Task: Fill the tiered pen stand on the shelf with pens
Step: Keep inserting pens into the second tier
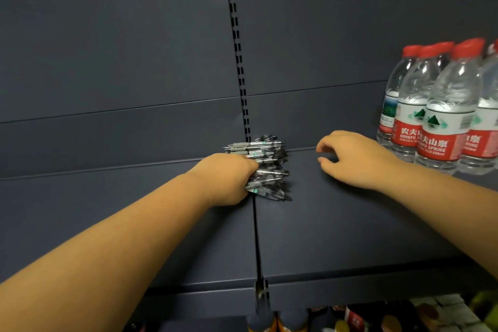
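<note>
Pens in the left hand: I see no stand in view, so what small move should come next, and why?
Probably bring the right hand across to steady the pens. The left hand grips a big loose bundle at one end, its tips fan out over the shelf, and the right hand hovers beside it, holding nothing.

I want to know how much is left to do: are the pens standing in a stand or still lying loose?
Lying loose. The pens lie heaped sideways on the shelf, the left hand gripping them; no stand shows.
</note>
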Demonstrator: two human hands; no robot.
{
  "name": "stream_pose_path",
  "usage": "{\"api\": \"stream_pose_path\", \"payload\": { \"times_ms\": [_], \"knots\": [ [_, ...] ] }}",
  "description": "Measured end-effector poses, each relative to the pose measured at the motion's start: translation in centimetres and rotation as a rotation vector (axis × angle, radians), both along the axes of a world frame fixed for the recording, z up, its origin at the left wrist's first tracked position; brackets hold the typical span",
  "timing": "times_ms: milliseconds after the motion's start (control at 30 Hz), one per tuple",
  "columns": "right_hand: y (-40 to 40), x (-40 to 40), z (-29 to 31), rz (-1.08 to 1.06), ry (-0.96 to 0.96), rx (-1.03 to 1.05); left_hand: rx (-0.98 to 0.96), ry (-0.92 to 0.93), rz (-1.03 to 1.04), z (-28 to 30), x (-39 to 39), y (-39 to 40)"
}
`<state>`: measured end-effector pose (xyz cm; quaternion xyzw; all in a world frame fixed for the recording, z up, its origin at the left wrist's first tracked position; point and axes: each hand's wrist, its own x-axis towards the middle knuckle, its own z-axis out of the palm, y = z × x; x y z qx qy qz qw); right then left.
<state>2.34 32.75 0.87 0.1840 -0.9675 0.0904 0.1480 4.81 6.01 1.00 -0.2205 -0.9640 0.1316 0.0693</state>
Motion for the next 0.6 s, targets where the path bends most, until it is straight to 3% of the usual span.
{"api": "stream_pose_path", "payload": {
  "times_ms": [133,367,600],
  "knots": [
    [-0.7,-0.2,0.2,0.022,0.012,0.003,0.089,0.092,-0.026,-0.5,1.0,-1.0],
    [-2.7,-0.4,0.5,0.061,0.015,0.023,0.373,0.099,0.107,-0.4,2.6,-3.8],
    [-9.5,0.7,1.8,0.151,0.095,-0.033,0.963,0.173,0.405,0.9,3.4,-10.5]
  ]
}}
